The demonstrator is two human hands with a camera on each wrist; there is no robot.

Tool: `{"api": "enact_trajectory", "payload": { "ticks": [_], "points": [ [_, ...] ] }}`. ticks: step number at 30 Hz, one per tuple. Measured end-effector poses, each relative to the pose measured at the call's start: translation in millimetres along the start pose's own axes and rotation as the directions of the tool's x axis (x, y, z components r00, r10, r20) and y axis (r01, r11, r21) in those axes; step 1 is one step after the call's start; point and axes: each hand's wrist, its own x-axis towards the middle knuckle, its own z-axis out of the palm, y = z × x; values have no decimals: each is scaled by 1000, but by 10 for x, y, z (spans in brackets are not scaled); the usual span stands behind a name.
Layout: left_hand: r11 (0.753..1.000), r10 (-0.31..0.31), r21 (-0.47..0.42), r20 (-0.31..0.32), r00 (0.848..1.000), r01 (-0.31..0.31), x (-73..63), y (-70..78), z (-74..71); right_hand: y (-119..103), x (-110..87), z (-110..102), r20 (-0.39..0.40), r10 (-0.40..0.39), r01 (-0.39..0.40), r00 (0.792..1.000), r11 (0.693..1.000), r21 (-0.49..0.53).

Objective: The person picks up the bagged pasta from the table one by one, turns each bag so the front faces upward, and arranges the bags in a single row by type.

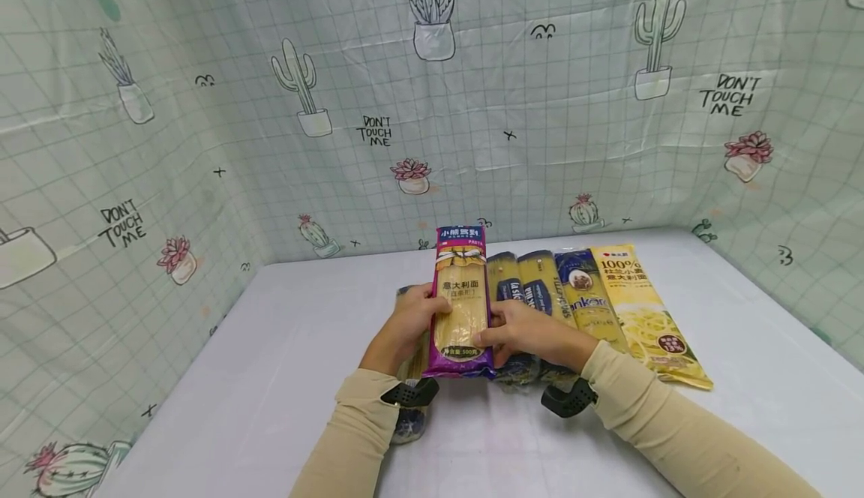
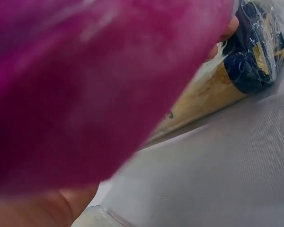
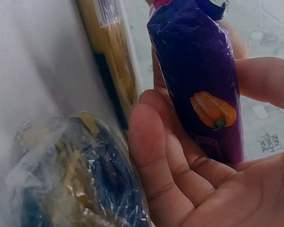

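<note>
A purple and clear packet of pasta is held upright between both hands, its printed front facing the head camera. My left hand grips its left edge, thumb across the front. On the other edge my right hand holds it lower down, thumb over the front; in the right wrist view its fingers curl behind the packet. The packet's purple end fills much of the left wrist view. Behind the left hand lies another pasta packet, mostly hidden by the hand and held packet.
To the right, several pasta packets lie side by side on the white table: two with dark blue labels, a blue-topped one and a yellow one. A patterned curtain surrounds the table.
</note>
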Motion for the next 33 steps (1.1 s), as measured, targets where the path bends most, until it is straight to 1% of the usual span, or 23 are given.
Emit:
{"api": "enact_trajectory", "payload": {
  "ticks": [4,10,17,22,27,33],
  "points": [
    [1000,-11,2,-2,1000,11,-1,-4,3,-4,-8,5,0,4,-4,1000,1000,-15],
    [999,-29,23,-27,999,29,6,-25,14,8,1,13,-4,8,-8,1000,999,-33],
    [1000,-22,5,-31,999,22,36,-25,39,21,13,-8,-16,11,-11,1000,1000,-18],
    [999,-33,32,-48,998,34,49,-24,41,33,23,-30,-20,11,-12,1000,1000,-13],
    [999,-29,29,-47,998,31,56,-14,39,31,30,-40,-29,6,-6,1000,1000,-5],
    [999,-52,12,-44,998,53,42,-17,37,44,40,-17,-50,22,-21,999,1000,13]
  ]
}}
